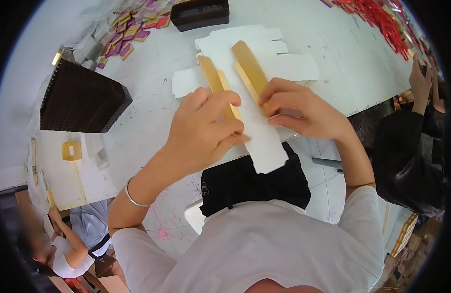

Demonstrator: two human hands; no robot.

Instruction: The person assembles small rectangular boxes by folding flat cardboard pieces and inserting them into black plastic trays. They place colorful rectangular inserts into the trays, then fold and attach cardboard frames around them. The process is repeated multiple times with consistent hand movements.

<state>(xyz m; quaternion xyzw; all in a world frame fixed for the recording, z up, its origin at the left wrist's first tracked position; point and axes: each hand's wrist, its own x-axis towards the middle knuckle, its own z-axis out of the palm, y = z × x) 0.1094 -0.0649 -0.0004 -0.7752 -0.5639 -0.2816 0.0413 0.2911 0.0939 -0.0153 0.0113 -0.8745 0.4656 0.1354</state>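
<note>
A white die-cut carton blank (264, 146) lies in front of me, its near end jutting past the table's edge. On it two folded gold card strips (250, 68) stand side by side, running away from me; whether they are joined to the blank I cannot tell. My left hand (203, 124) pinches the near end of the left gold strip (212, 73) between thumb and fingers. The near end of the right one is gripped by my right hand (299, 107), fingers bent round its edge. More white blanks (294, 67) lie flat beneath, at the far side.
A tall stack of dark brown trays (84, 100) stands at the left; another dark tray (201, 14) is at the back. Purple and gold pieces (125, 34), red ribbons (377, 27) and a small gold frame (71, 151) lie on the table (147, 68). People work at both sides.
</note>
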